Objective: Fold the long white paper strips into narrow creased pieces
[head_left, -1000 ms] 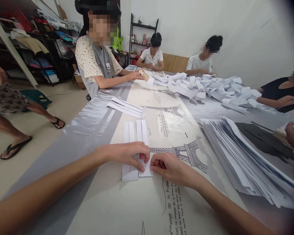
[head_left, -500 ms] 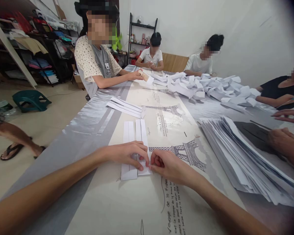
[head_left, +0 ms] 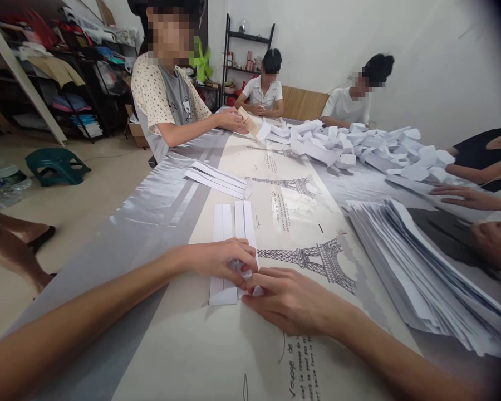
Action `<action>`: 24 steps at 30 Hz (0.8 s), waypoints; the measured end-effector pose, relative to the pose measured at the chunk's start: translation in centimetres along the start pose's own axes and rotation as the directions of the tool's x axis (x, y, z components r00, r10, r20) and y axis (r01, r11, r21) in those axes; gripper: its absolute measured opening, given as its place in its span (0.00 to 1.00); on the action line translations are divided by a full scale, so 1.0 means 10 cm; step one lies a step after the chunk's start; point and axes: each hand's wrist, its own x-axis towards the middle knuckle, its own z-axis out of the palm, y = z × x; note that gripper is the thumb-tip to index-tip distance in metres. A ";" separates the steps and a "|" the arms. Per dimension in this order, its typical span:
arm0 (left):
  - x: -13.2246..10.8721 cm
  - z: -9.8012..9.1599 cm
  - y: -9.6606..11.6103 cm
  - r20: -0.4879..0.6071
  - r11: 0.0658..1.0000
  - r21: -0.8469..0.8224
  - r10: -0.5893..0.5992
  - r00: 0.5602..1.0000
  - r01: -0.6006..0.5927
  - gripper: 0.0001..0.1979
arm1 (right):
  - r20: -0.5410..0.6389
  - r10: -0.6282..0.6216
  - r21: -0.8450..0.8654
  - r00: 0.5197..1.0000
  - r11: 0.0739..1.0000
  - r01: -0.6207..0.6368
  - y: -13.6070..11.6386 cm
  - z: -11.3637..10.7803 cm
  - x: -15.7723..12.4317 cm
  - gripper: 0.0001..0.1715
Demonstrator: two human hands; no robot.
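Note:
Two narrow folded white paper pieces lie side by side in front of me, a left paper strip (head_left: pixel 222 223) and a right paper strip (head_left: pixel 245 220). My left hand (head_left: pixel 223 260) rests across both, its fingers curled and its thumb and fingertips closed on the right strip. My right hand (head_left: pixel 290 298) meets it at the near end of that strip, with fingers and thumb closed around the lifted end. A small white bit shows between the two hands; my fingers hide the rest. Farther ahead lie more folded strips (head_left: pixel 217 181).
A fanned stack of white sheets (head_left: pixel 417 267) lies on the right. Beyond it is a heap of folded papers (head_left: pixel 338 146). Another person (head_left: pixel 171 106) at left holds a tan object. Other people sit around the printed tablecloth (head_left: pixel 175 340). A green stool (head_left: pixel 57 166) stands on the floor.
My right hand has moved left against my left hand and closed round the near end of the right strip, which now bends up. The person on the left has shifted the tan object.

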 end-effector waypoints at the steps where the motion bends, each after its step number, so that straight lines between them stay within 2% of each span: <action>1: 0.00 0.00 0.00 0.001 1.000 0.002 0.004 1.000 -0.004 0.11 | 0.005 -0.004 -0.004 1.000 1.000 0.004 0.01 -0.01 0.00 0.16; 8: 0.01 -0.01 0.00 -0.007 1.000 0.004 0.021 1.000 -0.021 0.08 | -0.017 -0.050 0.036 0.999 0.998 0.051 0.06 -0.02 -0.01 0.17; 14: 0.00 0.00 -0.02 0.007 0.999 0.038 0.034 0.999 -0.034 0.06 | -0.044 -0.022 0.133 0.999 0.991 0.027 0.09 -0.01 -0.03 0.17; 17: 0.00 0.00 -0.02 -0.005 0.998 0.043 0.056 0.998 -0.055 0.05 | -0.033 -0.012 0.169 0.999 0.985 0.017 0.12 -0.03 -0.06 0.16; 24: -0.01 0.00 -0.03 -0.010 0.996 0.076 0.054 0.998 -0.053 0.06 | 0.018 0.026 0.140 0.999 0.990 -0.028 0.11 -0.12 -0.08 0.11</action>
